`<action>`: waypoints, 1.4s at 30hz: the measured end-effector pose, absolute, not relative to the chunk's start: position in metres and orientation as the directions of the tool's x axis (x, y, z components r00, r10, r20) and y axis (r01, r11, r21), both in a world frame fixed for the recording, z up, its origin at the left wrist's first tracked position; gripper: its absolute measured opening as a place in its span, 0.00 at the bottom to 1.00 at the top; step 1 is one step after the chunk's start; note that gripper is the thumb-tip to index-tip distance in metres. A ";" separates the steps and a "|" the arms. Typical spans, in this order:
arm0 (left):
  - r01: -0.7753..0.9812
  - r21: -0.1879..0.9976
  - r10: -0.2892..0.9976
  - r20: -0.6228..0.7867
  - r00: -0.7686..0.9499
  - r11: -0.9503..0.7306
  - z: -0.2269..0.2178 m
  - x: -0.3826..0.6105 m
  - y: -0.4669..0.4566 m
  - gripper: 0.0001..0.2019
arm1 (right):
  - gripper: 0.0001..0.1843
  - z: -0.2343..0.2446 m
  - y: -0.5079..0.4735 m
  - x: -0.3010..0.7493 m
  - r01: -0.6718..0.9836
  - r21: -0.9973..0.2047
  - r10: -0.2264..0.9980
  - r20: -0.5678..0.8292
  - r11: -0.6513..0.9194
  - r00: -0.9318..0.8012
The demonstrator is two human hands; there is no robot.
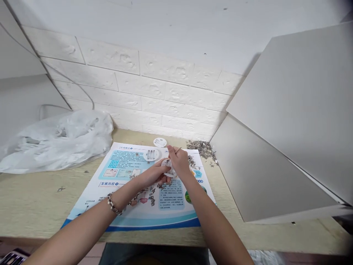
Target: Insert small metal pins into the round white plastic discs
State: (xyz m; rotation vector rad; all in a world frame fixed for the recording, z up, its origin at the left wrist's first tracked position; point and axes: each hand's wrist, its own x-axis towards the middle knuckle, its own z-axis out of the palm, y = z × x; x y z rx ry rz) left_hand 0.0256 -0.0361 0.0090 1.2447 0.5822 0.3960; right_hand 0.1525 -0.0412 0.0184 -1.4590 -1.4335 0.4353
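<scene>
Both my hands meet over a blue and white printed sheet [124, 206] lying on the bench. My left hand [154, 175] grips a small round white plastic part [168, 167] from below, its fingers curled round it. My right hand [179, 162] is pinched on a thin stick-like tool [178, 149] just above that part. Several small shiny metal pieces [149, 193] are strewn on the sheet under my wrists. Two more round white parts lie beyond: one [151, 154] on the sheet, one [160, 142] near the wall. A bracelet circles my left wrist.
A heap of small metal pieces [202, 148] lies at the back by the wall. A crumpled white plastic bag [57, 141] fills the left of the bench. A large grey-white box panel [275, 173] rises on the right. A white brick-pattern wall stands behind.
</scene>
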 end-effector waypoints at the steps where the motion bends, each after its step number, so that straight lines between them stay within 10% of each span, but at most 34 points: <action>1: 0.030 0.959 0.577 -0.195 0.794 0.282 0.009 0.026 -0.036 0.19 | 0.25 0.018 -0.041 0.152 0.531 -0.822 0.895 0.378 0.206 0.236; 42: 0.097 0.988 0.697 -0.155 0.700 0.123 0.009 0.026 -0.043 0.28 | 0.25 0.005 -0.041 0.147 0.638 -0.696 0.864 0.495 0.330 0.093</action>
